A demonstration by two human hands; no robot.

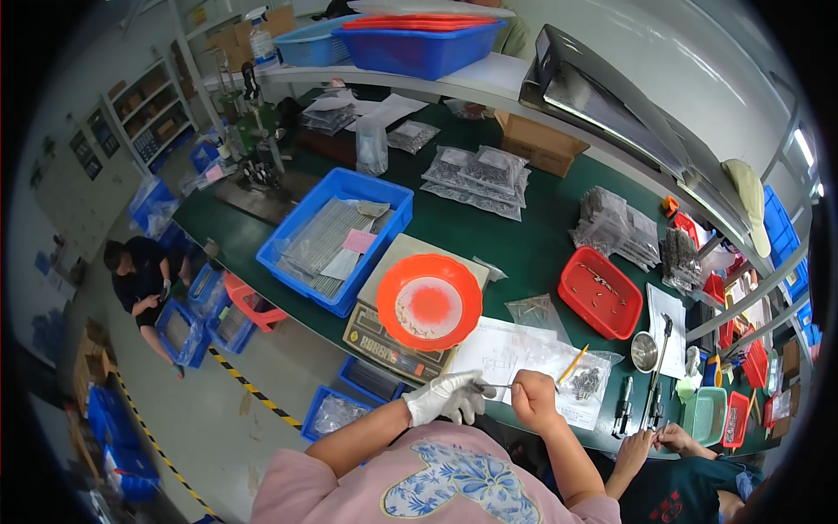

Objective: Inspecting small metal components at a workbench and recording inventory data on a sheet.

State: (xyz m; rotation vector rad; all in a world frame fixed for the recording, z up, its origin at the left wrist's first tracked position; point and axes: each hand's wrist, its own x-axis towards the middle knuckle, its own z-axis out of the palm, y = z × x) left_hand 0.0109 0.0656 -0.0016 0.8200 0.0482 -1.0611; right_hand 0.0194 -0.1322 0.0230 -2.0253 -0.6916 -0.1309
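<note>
My left hand (447, 397) wears a white glove with greyish fingertips and is closed in front of my body at the table's near edge. Beside it my right hand (534, 400), bare, is curled into a fist. A thin metal piece (497, 385) spans the gap between the two hands, gripped at both ends; its exact kind is too small to tell. Just beyond the left hand stands a beige weighing scale (360, 336) bearing an orange plastic bowl (471, 301). Past the right hand, a clear bag of small metal parts (589, 382) and a yellow pencil (573, 362) lie on printed papers (489, 345).
A blue bin of metal rods (397, 205) sits beyond the scale. Right of it are a red tray (628, 323), a metal bowl (644, 352) and bagged parts (480, 179). A co-worker's hands (642, 447) are at the right edge; another person (144, 279) sits at far left.
</note>
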